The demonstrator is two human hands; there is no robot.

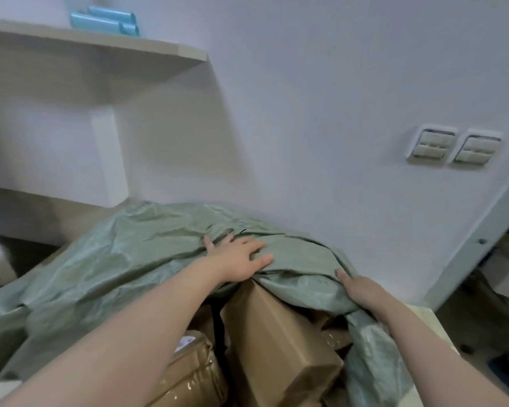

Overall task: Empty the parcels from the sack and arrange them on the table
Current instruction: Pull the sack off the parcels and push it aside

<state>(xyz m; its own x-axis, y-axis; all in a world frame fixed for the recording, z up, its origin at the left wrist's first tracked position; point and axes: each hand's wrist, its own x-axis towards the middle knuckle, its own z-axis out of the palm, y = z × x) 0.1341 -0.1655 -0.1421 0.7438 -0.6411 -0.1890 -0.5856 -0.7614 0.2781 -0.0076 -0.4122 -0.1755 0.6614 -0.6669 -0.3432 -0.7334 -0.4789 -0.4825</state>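
the green sack [115, 259] is lying draped over a heap of brown parcels, its mouth gaping toward the person. the longest parcel [276, 333] is poking out, its long axis running from that mouth down to the right, and a taped parcel [188, 374] is sitting just beside it at left. the left hand [238, 257] is pressing flat on the fabric, fingers spread. the right hand [362, 289] is resting on the sack's edge (whether it is pinching, i cannot tell). the table [428, 314] is showing a pale corner at right, near a white wall [321, 98] carrying two switch plates [453, 148], with a shelf [100, 45] up left.

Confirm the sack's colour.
Pale grey-green sack, slightly shiny and creased; shows best in the head view.
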